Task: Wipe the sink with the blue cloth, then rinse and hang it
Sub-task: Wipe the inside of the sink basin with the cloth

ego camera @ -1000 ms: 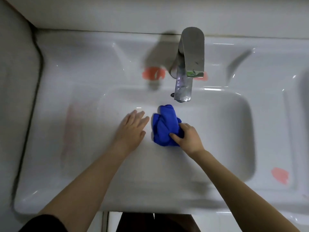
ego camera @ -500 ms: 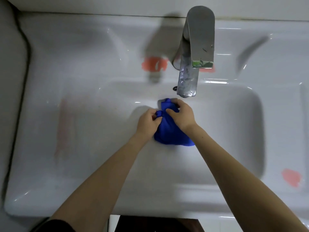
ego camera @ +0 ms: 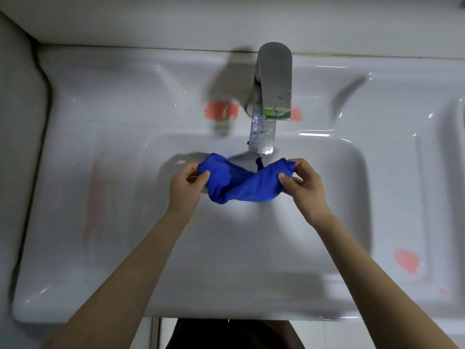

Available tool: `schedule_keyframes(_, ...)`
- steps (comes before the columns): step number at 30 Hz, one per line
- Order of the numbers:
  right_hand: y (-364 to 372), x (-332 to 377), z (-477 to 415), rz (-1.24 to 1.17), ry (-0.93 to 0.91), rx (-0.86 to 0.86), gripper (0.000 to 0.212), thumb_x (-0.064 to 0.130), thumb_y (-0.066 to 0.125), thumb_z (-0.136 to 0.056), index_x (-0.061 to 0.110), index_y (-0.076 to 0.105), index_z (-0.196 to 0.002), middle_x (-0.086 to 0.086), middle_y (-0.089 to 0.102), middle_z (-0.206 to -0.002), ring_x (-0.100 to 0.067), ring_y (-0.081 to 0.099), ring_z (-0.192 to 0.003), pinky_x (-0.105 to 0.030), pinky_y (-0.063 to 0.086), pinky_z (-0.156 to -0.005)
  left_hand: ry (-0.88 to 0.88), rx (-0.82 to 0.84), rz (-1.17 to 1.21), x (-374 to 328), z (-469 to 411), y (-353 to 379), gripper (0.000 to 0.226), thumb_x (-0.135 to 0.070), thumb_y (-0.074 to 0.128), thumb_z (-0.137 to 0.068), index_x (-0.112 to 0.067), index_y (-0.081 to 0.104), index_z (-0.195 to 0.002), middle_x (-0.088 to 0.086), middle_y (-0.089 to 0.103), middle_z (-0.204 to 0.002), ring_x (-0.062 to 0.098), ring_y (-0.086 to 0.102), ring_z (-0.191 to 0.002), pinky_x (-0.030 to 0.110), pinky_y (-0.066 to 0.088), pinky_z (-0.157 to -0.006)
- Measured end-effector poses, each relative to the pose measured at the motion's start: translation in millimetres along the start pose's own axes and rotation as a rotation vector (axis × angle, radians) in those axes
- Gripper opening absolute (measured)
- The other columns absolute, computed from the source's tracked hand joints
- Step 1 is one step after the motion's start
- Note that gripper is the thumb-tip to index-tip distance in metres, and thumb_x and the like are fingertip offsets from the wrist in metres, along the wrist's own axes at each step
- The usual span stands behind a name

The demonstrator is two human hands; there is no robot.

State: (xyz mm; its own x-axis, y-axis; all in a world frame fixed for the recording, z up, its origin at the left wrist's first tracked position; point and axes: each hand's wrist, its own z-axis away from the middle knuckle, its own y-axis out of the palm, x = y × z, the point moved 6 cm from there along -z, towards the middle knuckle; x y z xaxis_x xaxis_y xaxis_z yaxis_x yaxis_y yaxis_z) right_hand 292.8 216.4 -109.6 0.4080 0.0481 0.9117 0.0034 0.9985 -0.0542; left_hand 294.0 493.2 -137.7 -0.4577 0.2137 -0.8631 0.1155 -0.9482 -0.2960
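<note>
- The left hand [ego camera: 185, 183] pinches one end of the soft, bright blue microfibre cloth [ego camera: 241, 183] between thumb and fingers.
- The right hand [ego camera: 300, 180] pinches the opposite end in the same manner; both hands are closed on the fabric.
- The blue cloth spans the gap between the two hands, sagging and partly twisted at its middle. It hangs over the rear half of the basin, directly below the spout.
- A small corner of the cloth sticks up at its centre, close beneath the outlet of the tall chrome single-lever tap [ego camera: 273, 96]. No water stream is discernible.
- The white glazed ceramic sink [ego camera: 75, 222] carries pink-orange smears beside the tap base and on the right rim.
- Judged step: opening out the cloth in preparation for wiping or rinsing.
- Risk: each grip is a light pinch on a cloth edge; pulling the ends apart may slip one end free and drop the cloth into the basin.
- Risk: a bunched, twisted centre would wipe or rinse unevenly.
- Risk: raising the hands may knock the spout.
</note>
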Motion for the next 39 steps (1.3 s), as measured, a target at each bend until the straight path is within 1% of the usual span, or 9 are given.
schedule_keyframes(8, -2, -36, 3, 0.330, 0.018, 0.057, 0.044, -0.012, 0.050, -0.086, 0.028, 0.067, -0.096, 0.020, 0.066, -0.096, -0.020, 0.058, -0.095, -0.037, 0.051, -0.083, -0.025, -0.017, -0.313, 35, 3, 2, 0.012, -0.003, 0.060, -0.087, -0.015, 0.057, -0.089, 0.006, 0.061, -0.082, 0.019, 0.053, -0.074, 0.011, 0.040, -0.057)
schedule_keyframes(15, -38, -18, 38, 0.584, -0.214, -0.019, 0.048, -0.023, 0.059, -0.078, 0.020, 0.071, -0.095, -0.003, 0.054, -0.096, -0.003, 0.058, -0.091, -0.006, 0.043, -0.081, -0.014, -0.027, -0.447, 29, 18, -16, 0.013, -0.003, 0.064, -0.083, -0.004, 0.063, -0.096, 0.011, 0.064, -0.084, 0.022, 0.055, -0.075, 0.018, 0.038, -0.058)
schedule_keyframes(19, -41, -48, 44, 0.890, 0.069, 0.306, 0.048, -0.004, 0.062, -0.078, 0.043, 0.064, -0.089, -0.001, 0.056, -0.101, -0.007, 0.055, -0.088, -0.018, 0.046, -0.087, -0.105, 0.180, -0.673, 38, 24, -9, 0.032, -0.015, 0.068, -0.080, -0.009, 0.054, -0.108, 0.004, 0.062, -0.090, 0.027, 0.061, -0.081, 0.031, 0.042, -0.063)
schedule_keyframes(22, -39, -40, 25, 0.727, 0.141, 0.026, 0.025, 0.023, 0.059, -0.087, 0.026, 0.062, -0.112, -0.004, 0.059, -0.114, -0.020, 0.056, -0.103, -0.035, 0.046, -0.093, -0.056, 0.098, -0.665, 27, 7, -4, 0.041, -0.029, 0.067, -0.086, -0.006, 0.050, -0.115, 0.007, 0.061, -0.098, 0.027, 0.059, -0.087, 0.034, 0.048, -0.073)
schedule_keyframes(25, -26, -48, 6, 0.980, 0.158, -0.206, 0.048, 0.038, 0.055, -0.094, 0.009, 0.050, -0.133, -0.018, 0.053, -0.127, -0.037, 0.051, -0.111, -0.042, 0.043, -0.092, -0.038, 0.092, -0.575, 23, -8, 20, 0.037, -0.030, 0.066, -0.088, -0.003, 0.052, -0.109, 0.011, 0.062, -0.103, 0.026, 0.059, -0.091, 0.032, 0.043, -0.075)
schedule_keyframes(30, 13, -76, 9, 1.169, 0.234, -0.143, 0.048, 0.043, 0.047, -0.099, 0.001, 0.044, -0.123, -0.018, 0.053, -0.119, -0.039, 0.058, -0.097, -0.037, 0.038, -0.064, -0.013, 0.120, -0.597, 32, -2, 52, 0.042, -0.027, 0.061, -0.094, 0.005, 0.047, -0.117, 0.020, 0.054, -0.115, 0.032, 0.055, -0.101, 0.028, 0.038, -0.080)
schedule_keyframes(33, 4, -73, 6, 0.977, 0.250, -0.148, 0.035, 0.035, 0.045, -0.102, 0.001, 0.047, -0.113, -0.018, 0.055, -0.117, -0.040, 0.059, -0.092, -0.037, 0.036, -0.068, 0.025, 0.129, -0.530, 34, 0, 45, 0.025, -0.022, 0.056, -0.096, 0.000, 0.053, -0.107, 0.014, 0.058, -0.101, 0.027, 0.055, -0.091, 0.031, 0.042, -0.081)
schedule_keyframes(36, -7, -50, -2, 0.884, 0.088, -0.220, 0.030, 0.032, 0.046, -0.102, 0.002, 0.049, -0.106, -0.014, 0.054, -0.110, -0.036, 0.055, -0.081, -0.038, 0.040, -0.067, 0.093, 0.032, -0.466, 22, -4, 26, 0.020, -0.021, 0.057, -0.095, -0.009, 0.045, -0.085, -0.002, 0.047, -0.077, 0.011, 0.042, -0.067, 0.013, 0.037, -0.063)
schedule_keyframes(39, -7, -39, -19, 0.939, -0.045, -0.242, 0.029, 0.032, 0.049, -0.101, 0.003, 0.051, -0.106, -0.011, 0.052, -0.107, -0.032, 0.053, -0.080, -0.038, 0.040, -0.065, 0.174, -0.036, -0.491, 18, -6, 18, 0.021, -0.022, 0.058, -0.095, -0.008, 0.046, -0.085, 0.004, 0.049, -0.080, 0.014, 0.041, -0.068, 0.013, 0.035, -0.059)
